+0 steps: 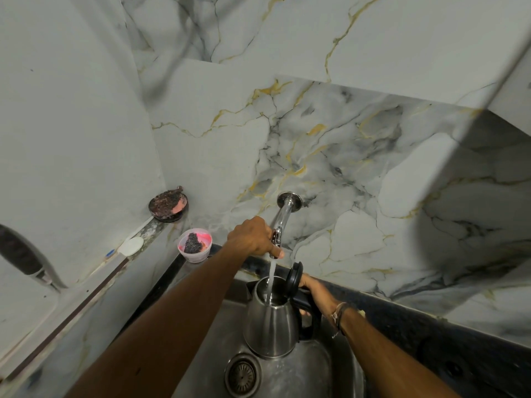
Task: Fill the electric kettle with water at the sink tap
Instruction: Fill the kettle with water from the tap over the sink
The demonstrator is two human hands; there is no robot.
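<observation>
A steel electric kettle [271,326] with a black handle stands in the steel sink [316,366], its black lid [294,278] tipped open to the right. A chrome tap [283,216] juts from the marble wall. A stream of water [271,278] falls from the tap into the kettle's mouth. My left hand [254,237] is closed around the tap's end, thumb below the spout. My right hand [311,294] grips the kettle's handle; its fingers are partly hidden behind the handle.
The sink drain [242,376] lies in front of the kettle. A small pink-stained tub with a dark scrubber [195,245] sits on the ledge to the left. A dark round dish [168,205] rests in the corner. A black counter edge [431,326] runs along the right.
</observation>
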